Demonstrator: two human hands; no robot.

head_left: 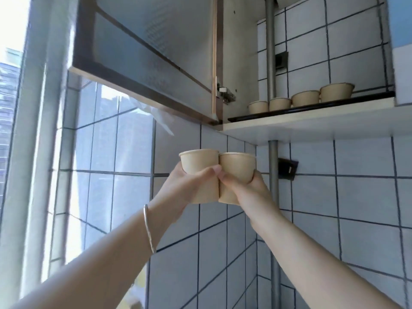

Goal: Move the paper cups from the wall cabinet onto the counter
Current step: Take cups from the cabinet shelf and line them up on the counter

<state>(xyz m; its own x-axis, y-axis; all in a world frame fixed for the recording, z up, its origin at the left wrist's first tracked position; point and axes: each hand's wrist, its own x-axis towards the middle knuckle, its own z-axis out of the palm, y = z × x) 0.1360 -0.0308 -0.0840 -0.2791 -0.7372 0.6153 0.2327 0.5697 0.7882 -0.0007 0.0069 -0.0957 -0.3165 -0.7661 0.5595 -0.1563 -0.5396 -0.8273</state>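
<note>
Left hand [189, 184]: grasps one paper cup, fingers and thumb wrapped round its wall.
Right hand [243, 186]: grasps a second cup the same way, thumb across the front.
Left cup [198, 160]: upright, mouth up, long axis near vertical with a slight lean to the left.
Right cup [237, 166]: upright, mouth up, axis near vertical; its wall touches the left cup along the side.
Position of held cups: out of the wall cabinet [240, 63], below and in front of its shelf [312, 121], level with the tiled wall [367, 197].
Remaining cups [301, 98]: four stand in a row on the shelf, mouths up, well above and to the right of both hands; the right hand is the nearer.
Cabinet door [145, 59]: swung open to the left, above the left arm.
Counter: not in view; judged to lie below the hands.
Governing relation: both cups sit squarely in their hands, so the coming move is judged a straight lowering, axes kept vertical.
Task stage: two cups in transit, four yet to fetch.
Risk: thin walls may buckle under a hard squeeze.
</note>
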